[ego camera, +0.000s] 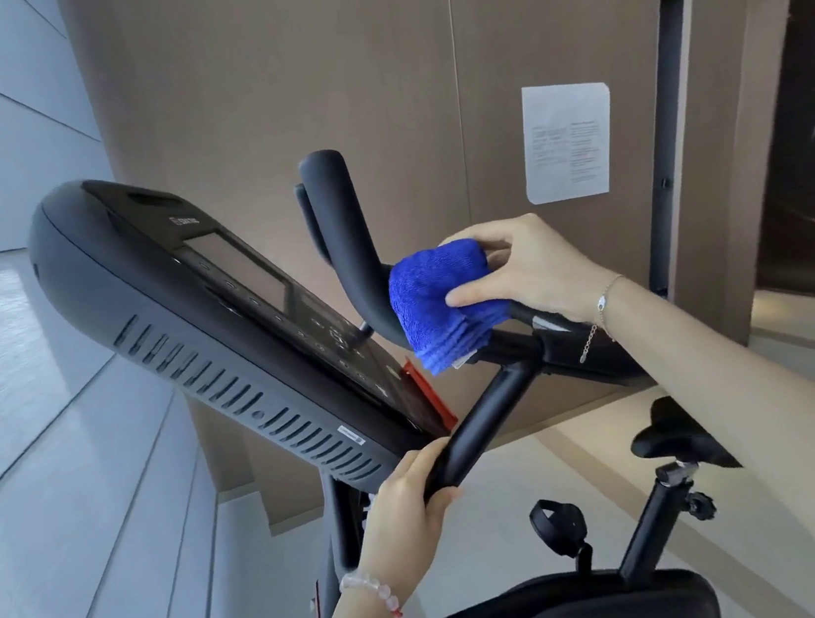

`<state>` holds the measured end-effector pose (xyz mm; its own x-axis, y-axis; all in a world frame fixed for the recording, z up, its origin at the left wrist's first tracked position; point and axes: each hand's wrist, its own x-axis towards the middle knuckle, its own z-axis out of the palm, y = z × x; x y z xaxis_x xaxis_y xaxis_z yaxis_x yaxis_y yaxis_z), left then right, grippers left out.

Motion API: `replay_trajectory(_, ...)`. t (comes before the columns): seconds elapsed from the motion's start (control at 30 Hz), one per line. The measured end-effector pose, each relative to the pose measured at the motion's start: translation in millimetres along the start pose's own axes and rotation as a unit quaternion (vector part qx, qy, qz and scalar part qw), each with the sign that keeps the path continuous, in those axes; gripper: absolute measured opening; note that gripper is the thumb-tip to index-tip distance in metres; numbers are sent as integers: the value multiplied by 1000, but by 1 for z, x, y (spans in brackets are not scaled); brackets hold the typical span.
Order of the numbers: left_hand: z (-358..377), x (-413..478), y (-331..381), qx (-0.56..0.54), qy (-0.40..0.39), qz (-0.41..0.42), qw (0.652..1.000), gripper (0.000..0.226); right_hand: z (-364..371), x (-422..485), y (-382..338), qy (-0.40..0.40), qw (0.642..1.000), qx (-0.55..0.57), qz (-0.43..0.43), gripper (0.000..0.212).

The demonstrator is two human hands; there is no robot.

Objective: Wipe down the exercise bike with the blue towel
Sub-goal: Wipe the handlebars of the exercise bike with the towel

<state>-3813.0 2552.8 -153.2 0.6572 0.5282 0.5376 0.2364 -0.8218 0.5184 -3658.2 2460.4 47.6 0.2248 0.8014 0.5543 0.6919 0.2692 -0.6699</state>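
Under the right hand (pixel 530 272): blue towel (pixel 438 299), folded into a thick pad. The thumb is on its near face and the fingers curl over its top, so the hand is closed round the cloth. The pad presses against the lower bend of the far handlebar horn (pixel 350 243). Whether the cloth wraps round the back of the bar cannot be told from this angle.

Below and left of that hand: left hand (pixel 406 511), fingers curled round the end of the near handlebar grip (pixel 470 445), holding it bare with no cloth.

Left of both hands: console (pixel 220 323) of the exercise bike (pixel 564 609), tilted, with a dark screen and a vented underside.

Right of the left hand, beneath the right forearm: saddle (pixel 671 435) on its post. A pedal (pixel 558 527) is near it.

Beyond the right hand, on the wall: paper notice (pixel 567 140).

Step in hand, by judgement: wiping the handlebars, with the towel working on the far horn while the left hand steadies the bike. The console, near grip, saddle and frame look not yet reached, so the task seems early to middling.

Next move calls for: sliding the pad up the horn toward its rounded tip with steady pressure and the fingers kept closed so the folds do not slip open. The near grip comes after that, and the left hand must let go of it first.
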Motion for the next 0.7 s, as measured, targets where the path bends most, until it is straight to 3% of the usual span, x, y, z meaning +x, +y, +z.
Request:
replay_trajectory(0.4, 7, -3, 1, 11, 35, -9, 999, 45, -33, -41, 26, 9, 995, -94, 27, 39)
replay_trajectory(0.7, 7, 2, 12, 44, 32, -50, 997, 42, -25, -29, 37, 24, 999, -33, -10, 39)
